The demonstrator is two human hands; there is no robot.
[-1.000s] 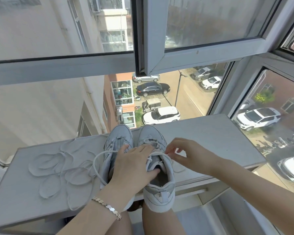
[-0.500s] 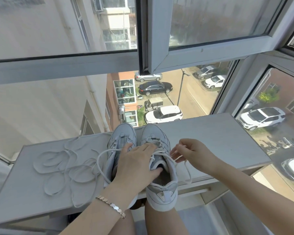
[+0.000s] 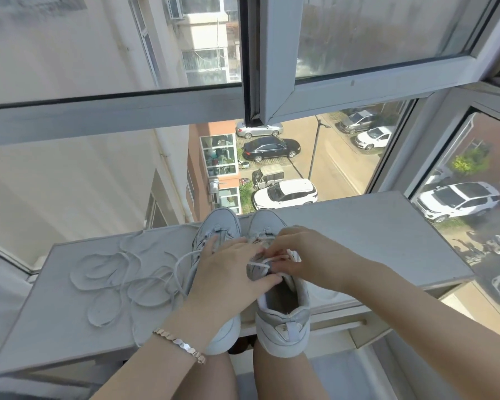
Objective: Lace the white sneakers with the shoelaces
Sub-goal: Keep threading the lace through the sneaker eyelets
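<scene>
Two white sneakers stand side by side on the grey windowsill (image 3: 373, 238), toes toward the glass. My left hand (image 3: 228, 272) lies across the left sneaker (image 3: 214, 226) and holds the tongue area of the right sneaker (image 3: 283, 321), thumb at its opening. My right hand (image 3: 309, 255) is over the right sneaker's eyelets, its fingertips pinching the white shoelace (image 3: 260, 264) that runs through that shoe. A long loop of this lace trails out to the left of the shoes. A second, loose shoelace (image 3: 113, 272) lies in coils on the sill to the left.
Window frames (image 3: 260, 82) rise just behind the sill, with a street and parked cars far below. The sneakers' heels overhang the sill's near edge above my knees. A bracelet (image 3: 182, 345) sits on my left wrist.
My right hand has moved left from beside the right sneaker to over its eyelets, bringing the lace with it. My left hand stays on the shoes.
</scene>
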